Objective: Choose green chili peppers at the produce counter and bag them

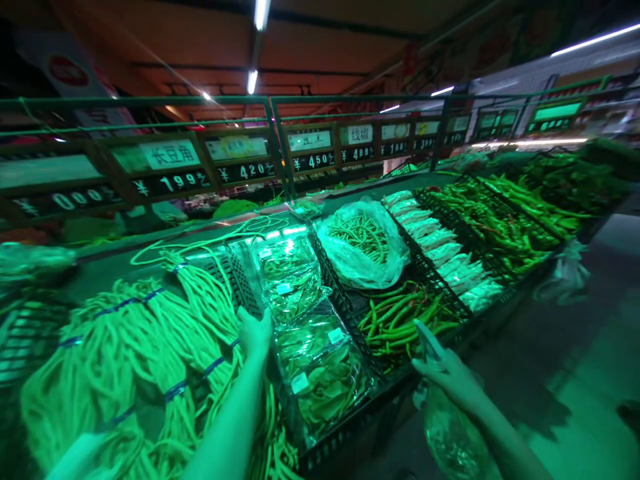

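Green-lit supermarket produce aisle, with price boards (pixel 173 180) hung on a rail above a long sloping bench (pixel 360 427) of black crates; bundles of long beans (pixel 150 347) tied with blue bands lie at the near left, clear wrapped packs of greens (pixel 310 347) beside them, then loose green chillies (pixel 400 313) and a bagged heap of beans (pixel 365 243) further along. The left hand (pixel 254 330) reaches to the seam between long beans and wrapped packs, fingers curled against the pack edge; whether it grips anything I cannot tell. The right hand (pixel 447 377) is closed on a thin plastic bag (pixel 453 437) hanging off the bench front. Judging from this, the packs sit on a slope; tugging one could slide its neighbours forward, and the limp bag may slip or collapse shut.
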`<state>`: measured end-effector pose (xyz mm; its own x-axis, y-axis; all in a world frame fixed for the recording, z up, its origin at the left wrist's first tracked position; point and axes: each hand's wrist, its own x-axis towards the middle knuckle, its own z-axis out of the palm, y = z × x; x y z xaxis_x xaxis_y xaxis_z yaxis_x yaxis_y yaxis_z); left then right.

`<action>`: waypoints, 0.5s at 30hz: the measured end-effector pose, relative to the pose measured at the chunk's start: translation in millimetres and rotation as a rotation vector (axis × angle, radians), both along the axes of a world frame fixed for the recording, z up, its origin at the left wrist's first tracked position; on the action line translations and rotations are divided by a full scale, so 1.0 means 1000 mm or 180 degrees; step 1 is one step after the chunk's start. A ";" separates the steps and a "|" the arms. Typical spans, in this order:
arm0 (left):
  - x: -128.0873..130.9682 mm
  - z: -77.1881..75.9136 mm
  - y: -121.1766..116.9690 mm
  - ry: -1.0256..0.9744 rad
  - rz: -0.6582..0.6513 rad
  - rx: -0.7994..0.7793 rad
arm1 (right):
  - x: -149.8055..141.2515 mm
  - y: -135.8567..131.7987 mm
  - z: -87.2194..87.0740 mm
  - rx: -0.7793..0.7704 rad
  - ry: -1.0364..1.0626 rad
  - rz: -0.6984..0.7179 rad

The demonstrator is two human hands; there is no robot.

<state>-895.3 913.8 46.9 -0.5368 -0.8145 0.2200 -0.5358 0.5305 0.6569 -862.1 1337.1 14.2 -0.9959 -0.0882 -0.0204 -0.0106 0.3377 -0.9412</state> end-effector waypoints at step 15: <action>0.002 0.004 0.006 -0.0193 0.0154 -0.0086 | -0.025 -0.031 0.030 -0.0201 -0.0274 0.0852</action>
